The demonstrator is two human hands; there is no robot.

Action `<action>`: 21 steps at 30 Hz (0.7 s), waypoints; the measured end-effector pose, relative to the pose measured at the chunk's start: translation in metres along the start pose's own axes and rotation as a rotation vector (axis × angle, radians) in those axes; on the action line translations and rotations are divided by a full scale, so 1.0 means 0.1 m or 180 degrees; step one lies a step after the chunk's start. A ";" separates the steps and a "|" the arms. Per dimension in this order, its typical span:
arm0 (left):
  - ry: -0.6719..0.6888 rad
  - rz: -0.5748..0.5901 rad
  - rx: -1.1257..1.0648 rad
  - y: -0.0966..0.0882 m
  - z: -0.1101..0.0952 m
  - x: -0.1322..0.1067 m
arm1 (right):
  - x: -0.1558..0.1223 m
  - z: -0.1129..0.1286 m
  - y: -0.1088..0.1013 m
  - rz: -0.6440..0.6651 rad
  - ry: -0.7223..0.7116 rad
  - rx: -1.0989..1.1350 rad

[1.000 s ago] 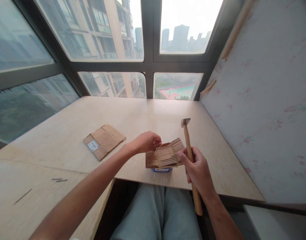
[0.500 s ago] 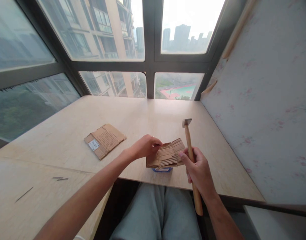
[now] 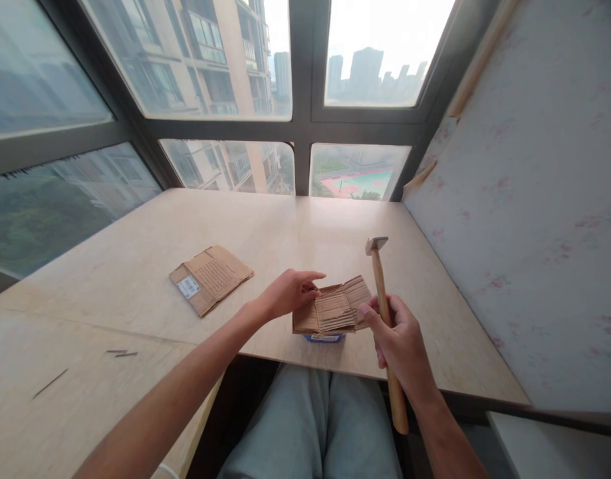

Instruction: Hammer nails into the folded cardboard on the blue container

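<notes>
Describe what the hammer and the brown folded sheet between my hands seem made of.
The hammer's handle looks like smooth wood, going by its tan colour; its head is probably metal, grey with slight sheen. The folded sheet resembles matte corrugated cardboard: brown, creased, with parallel ridges.

Centre: left hand (image 3: pixel 291 293) at the upper left of a creased cardboard piece (image 3: pixel 335 311), index finger extended; grip unclear. Cardboard lies over a blue object (image 3: pixel 325 338). Right of centre: right hand (image 3: pixel 399 329) round the handle of a hammer (image 3: pixel 379 276), head up. Centre-left: folded, labelled cardboard (image 3: pixel 215 278). Lower left: three thin dark rods (image 3: pixel 50 384) on the pale tabletop (image 3: pixel 275 223). Top: window frame (image 3: pixel 301 126). Right: floral wall (image 3: pixel 534 233).
</notes>
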State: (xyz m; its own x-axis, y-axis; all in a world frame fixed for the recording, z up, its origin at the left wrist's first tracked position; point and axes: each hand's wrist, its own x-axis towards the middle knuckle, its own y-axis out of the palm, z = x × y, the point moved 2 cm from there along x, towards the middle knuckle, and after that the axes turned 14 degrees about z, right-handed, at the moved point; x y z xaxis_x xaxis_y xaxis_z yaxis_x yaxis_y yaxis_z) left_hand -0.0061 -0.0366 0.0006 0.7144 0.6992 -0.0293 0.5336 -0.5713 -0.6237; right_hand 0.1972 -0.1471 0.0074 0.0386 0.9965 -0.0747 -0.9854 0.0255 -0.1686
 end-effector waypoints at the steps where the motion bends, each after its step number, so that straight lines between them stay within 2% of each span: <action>1: -0.0005 -0.0047 -0.0149 0.01 0.02 -0.01 | -0.02 0.02 0.00 0.0028 -0.0001 0.0014; 5: -0.0052 -0.0186 -0.0442 0.05 0.06 -0.06 | -0.09 0.11 -0.01 0.0398 -0.0028 0.0428; 10: -0.0129 -0.0329 -0.0591 0.08 0.05 -0.10 | -0.16 0.23 -0.07 0.1573 0.0331 0.1156; 14: -0.0089 -0.0343 -0.0525 0.08 0.00 -0.11 | -0.16 0.24 -0.07 0.2273 0.0675 0.1064; 17: -0.0109 -0.0455 -0.0413 0.09 0.00 -0.12 | -0.15 0.17 -0.04 0.2436 0.0859 0.0857; 21: -0.0248 -0.0519 -0.0290 0.13 0.05 -0.13 | -0.14 0.09 -0.02 0.2380 0.1006 0.0551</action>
State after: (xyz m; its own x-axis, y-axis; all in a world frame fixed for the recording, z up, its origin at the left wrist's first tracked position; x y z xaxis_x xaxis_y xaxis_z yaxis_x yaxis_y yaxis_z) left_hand -0.0109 -0.0508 -0.0110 0.5799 0.8147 0.0038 0.6806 -0.4818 -0.5519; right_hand 0.1976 -0.1601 0.0174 -0.6173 0.6867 -0.3840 -0.7803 -0.5969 0.1869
